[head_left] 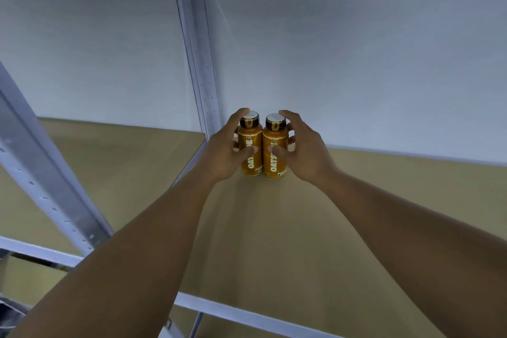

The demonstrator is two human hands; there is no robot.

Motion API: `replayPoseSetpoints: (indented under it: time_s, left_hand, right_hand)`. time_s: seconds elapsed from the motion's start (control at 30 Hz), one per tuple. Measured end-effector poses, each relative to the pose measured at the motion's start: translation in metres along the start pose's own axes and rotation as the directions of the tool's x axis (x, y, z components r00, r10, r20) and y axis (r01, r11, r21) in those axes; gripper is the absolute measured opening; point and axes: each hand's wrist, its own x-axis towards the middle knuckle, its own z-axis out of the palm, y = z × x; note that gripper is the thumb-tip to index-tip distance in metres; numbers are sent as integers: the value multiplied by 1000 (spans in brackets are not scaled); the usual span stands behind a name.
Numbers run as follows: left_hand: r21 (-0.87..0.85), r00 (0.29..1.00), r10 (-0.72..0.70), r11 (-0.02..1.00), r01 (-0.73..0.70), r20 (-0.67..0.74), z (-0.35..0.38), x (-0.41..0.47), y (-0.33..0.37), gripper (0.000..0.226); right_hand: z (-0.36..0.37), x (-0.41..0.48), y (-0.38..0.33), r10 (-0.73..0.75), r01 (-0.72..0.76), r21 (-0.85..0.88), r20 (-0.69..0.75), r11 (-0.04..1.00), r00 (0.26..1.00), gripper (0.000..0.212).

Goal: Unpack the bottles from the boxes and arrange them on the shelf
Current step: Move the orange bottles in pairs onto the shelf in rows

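Observation:
Two orange bottles with dark caps and white lids stand upright side by side at the back of the brown shelf board [274, 228], near the white wall. My left hand [226, 151] grips the left bottle [250, 145], thumb across its label and fingers curled round its far side. My right hand [300, 145] grips the right bottle [274, 153] the same way. The two bottles touch each other. Both stand on the board.
A grey perforated metal upright [197, 44] rises just left of the bottles at the back. Another slanted upright [41, 167] stands at the left front. The shelf's grey front rail [247, 315] runs below my arms. A cardboard box [24, 280] shows at lower left.

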Motion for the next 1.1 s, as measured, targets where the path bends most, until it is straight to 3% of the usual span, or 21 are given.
replayPoseSetpoints:
  time_s: [0.43,1.1]
  left_hand:
    - [47,999,-6,999,9,-54,-1,58,-29,81]
    - [64,999,-3,998,6,-46,-5,72,-38,82]
  right_hand:
    - [27,60,15,-23,22,-31,-26,999,999,77]
    - [33,81,20,-29,29,-22,-8,999,1000,75]
